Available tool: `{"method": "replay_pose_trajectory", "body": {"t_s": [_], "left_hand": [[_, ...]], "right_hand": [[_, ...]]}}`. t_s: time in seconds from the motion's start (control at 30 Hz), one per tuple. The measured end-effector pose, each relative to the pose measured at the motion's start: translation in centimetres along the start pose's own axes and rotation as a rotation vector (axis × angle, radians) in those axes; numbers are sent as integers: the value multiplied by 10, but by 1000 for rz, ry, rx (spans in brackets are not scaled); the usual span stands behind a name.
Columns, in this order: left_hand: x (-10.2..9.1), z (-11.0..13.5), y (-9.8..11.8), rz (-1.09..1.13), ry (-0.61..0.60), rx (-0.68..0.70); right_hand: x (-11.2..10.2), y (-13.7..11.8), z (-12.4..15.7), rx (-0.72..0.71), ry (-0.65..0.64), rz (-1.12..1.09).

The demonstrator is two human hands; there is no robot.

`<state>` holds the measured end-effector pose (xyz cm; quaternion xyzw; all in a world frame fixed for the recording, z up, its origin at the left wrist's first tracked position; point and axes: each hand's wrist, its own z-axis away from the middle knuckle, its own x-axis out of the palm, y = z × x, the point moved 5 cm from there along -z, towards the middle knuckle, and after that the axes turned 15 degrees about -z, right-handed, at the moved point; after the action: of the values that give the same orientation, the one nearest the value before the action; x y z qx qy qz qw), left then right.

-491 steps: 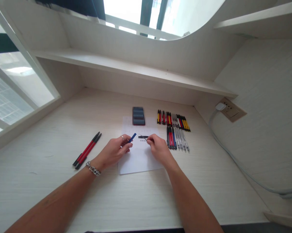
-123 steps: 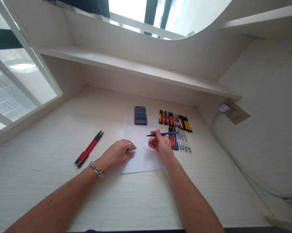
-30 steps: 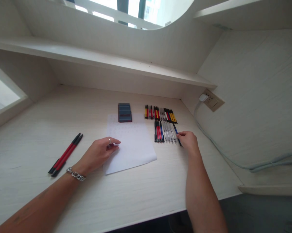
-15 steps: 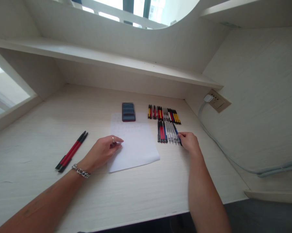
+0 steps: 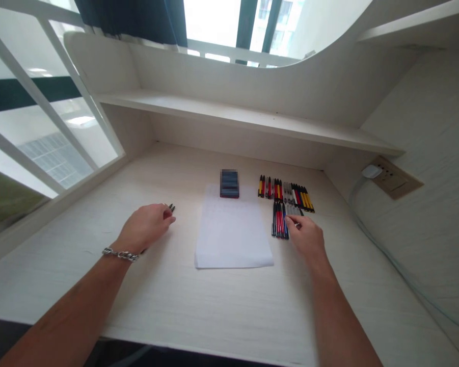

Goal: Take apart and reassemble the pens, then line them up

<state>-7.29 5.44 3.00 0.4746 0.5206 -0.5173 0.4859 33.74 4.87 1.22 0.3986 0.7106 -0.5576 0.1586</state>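
My left hand has its fingers curled closed over two red pens with black ends. Only the black tips stick out past the fingers; the barrels are hidden beneath the hand. My right hand is at the front row of pens, thumb and fingers pinched together over the clear pens. A small dark bit shows between these fingers, too little to name. Left of the fingertips lie black, red and blue pens side by side. Between my hands is a white sheet of paper.
Behind the front row lies a second row of yellow, red, white and clear pens. A dark box-like object stands at the paper's far edge. On the right wall, a white plug sits in a socket, its cable running down. A shelf spans the back.
My left hand has moved left from the paper onto the two red pens. My right hand has shifted left along the front row, from the blue pen over the clear ones. The view has swung left.
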Motion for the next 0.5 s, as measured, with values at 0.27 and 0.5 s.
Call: {"method": "replay_pose_trajectory", "body": {"t_s": [0.27, 0.5], "left_hand": [[25, 11, -27, -80, -174, -152], [20, 13, -14, -77, -147, -101]], "right_hand": [[19, -17, 8, -84, -91, -90], [20, -28, 12, -111, -96, -187]]}}
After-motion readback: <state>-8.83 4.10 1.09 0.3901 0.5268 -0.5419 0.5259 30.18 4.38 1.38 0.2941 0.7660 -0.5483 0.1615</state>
